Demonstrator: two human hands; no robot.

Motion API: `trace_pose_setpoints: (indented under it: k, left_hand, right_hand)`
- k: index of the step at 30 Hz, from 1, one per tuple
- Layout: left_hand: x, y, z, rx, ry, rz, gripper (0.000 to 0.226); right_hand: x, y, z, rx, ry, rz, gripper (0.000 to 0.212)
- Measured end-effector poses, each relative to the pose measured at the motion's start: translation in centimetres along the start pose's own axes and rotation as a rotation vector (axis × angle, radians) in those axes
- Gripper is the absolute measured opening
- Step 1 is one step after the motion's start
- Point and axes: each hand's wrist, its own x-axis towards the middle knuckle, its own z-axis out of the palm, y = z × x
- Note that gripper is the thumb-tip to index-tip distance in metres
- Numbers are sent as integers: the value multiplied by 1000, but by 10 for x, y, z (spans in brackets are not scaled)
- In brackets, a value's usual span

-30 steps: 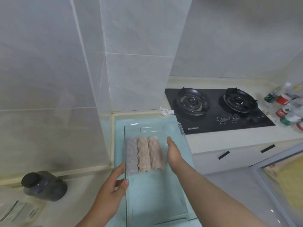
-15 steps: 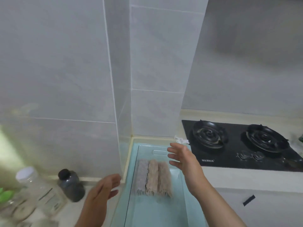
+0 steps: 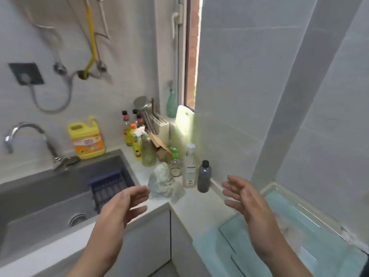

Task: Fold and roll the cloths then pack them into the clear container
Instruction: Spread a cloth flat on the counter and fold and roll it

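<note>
A crumpled pale cloth (image 3: 163,181) lies in a heap on the white counter corner, in front of the bottles. My left hand (image 3: 121,206) hovers just left of it with relaxed fingers, holding nothing. My right hand (image 3: 246,200) hangs in the air to the cloth's right, palm turned inward, fingers spread and empty. The clear container (image 3: 295,232) sits at the lower right on a light blue mat; my right forearm covers most of it and the rolled cloths inside are only a blurred patch.
A grey sink (image 3: 50,198) with a dark blue rack (image 3: 107,188) and a tap (image 3: 26,134) fills the left. Bottles crowd the corner: a yellow jug (image 3: 86,138), a dark bottle (image 3: 204,176), a clear bottle (image 3: 189,166). A window (image 3: 191,56) stands behind.
The view has swung left from the stove and container to the sink corner. Both hands left the container and now hang in the air on either side of the crumpled cloth.
</note>
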Motion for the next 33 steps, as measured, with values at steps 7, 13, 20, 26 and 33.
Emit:
trace_pose_setpoints:
  k: [7, 13, 20, 26, 33]
  left_hand:
    - [-104, 63, -125, 74, 434, 126, 64]
    - [-190, 96, -230, 87, 728, 177, 94]
    - [-283, 121, -351, 88, 967, 209, 99]
    - [-336, 139, -444, 95, 1082, 243, 98]
    - [-377, 147, -533, 109, 1167, 219, 101]
  right_hand:
    - [-21, -27, 139, 74, -403, -14, 63]
    - [-67, -46, 264, 119, -654, -49, 39]
    - [-148, -62, 409, 98, -922, -86, 37]
    - [-206, -70, 507, 80, -1027, -61, 44]
    - [-260, -68, 601, 84, -1090, -15, 40]
